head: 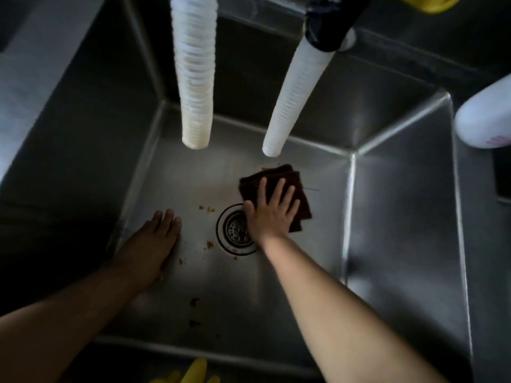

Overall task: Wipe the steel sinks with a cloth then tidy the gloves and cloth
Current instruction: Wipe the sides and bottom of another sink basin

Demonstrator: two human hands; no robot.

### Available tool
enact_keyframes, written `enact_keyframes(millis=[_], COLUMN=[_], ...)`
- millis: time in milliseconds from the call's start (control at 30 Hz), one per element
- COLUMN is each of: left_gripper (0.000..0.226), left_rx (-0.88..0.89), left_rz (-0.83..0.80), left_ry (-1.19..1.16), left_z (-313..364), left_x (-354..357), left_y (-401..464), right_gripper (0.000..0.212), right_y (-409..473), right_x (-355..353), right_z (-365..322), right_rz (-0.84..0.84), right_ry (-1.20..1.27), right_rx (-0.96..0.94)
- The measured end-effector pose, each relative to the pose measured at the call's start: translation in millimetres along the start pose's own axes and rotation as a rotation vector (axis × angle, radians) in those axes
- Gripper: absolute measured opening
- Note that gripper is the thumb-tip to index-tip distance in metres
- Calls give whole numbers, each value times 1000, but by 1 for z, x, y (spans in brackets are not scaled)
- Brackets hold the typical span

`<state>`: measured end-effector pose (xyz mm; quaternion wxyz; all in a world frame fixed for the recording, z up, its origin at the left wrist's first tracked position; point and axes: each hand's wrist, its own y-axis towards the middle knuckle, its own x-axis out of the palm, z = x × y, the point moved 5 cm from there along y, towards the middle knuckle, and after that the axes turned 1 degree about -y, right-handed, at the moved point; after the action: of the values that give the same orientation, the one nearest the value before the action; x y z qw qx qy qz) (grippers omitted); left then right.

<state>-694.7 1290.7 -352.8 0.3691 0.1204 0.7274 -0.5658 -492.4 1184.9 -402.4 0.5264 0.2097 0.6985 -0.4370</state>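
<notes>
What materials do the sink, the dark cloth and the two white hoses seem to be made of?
Sink: brushed stainless steel, judging by grey sheen and streaky reflections.
Cloth under the right hand: soft fabric, perhaps microfibre; matte, folded in layers.
Hoses: probably flexible plastic, with ribbed rings, the left one slightly yellowed.

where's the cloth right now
Head view: the cloth lies on the sink floor, right of the drain, pressed flat under the right hand.

My right hand (272, 210) presses flat, fingers spread, on the folded brown cloth (298, 194) just beside the drain (235, 229) on the sink (401, 217) floor. My left hand (154, 244) rests flat near orange crumbs (209, 244) (two white hoses (193, 73) hang overhead).
</notes>
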Motion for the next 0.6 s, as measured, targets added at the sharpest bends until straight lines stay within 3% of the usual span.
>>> enact_keyframes(millis=[133,267,600], left_gripper=[109,112,119], left_rx=[0,0,11], left_rz=[-3,-20,9], left_ry=[9,-21,-135], left_z=[2,1,-8], left_x=[-3,-1,5], left_y=[-3,0,2], right_gripper=[62,57,66], right_y=[-2,19,63], right_x=[4,-5,-51], right_z=[-60,-38,117], right_rz=[-17,50,218], right_ry=[-1,-78,-33], right_rx=[-295,-369,136])
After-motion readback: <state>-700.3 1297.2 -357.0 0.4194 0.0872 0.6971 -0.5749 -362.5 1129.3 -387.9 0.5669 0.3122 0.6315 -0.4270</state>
